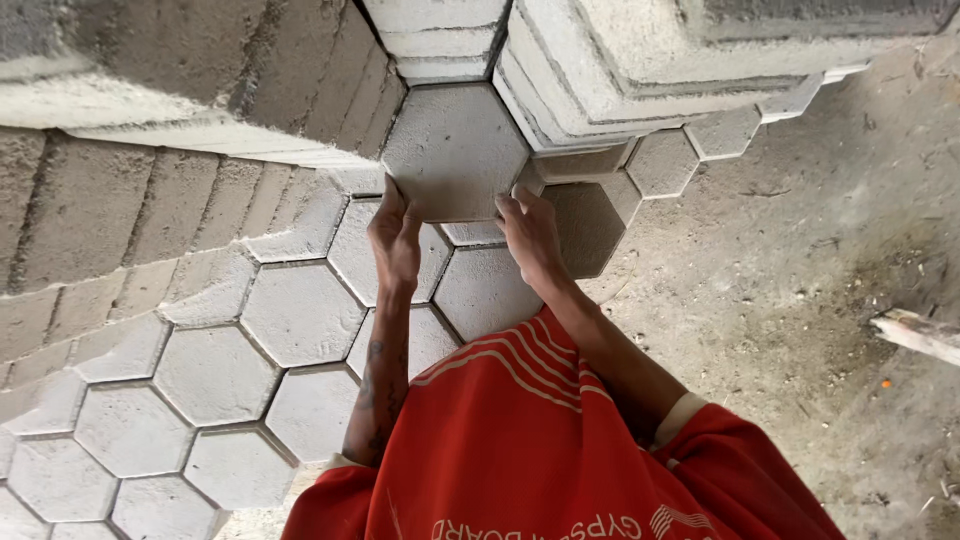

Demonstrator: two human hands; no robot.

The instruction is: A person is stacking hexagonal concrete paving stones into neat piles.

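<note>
Hexagonal grey paver [455, 150] sits at upper centre of the frame, gripped by its lower edge: left hand [396, 240] clasps the lower-left corner, right hand [530, 235] the lower-right, fingertips hidden behind the block. Stacked pavers [620, 60] crowd the top edge, cut off. Laid hexagons [215, 375] fill lower left; the red shirt [520, 450] covers the lower middle.
</note>
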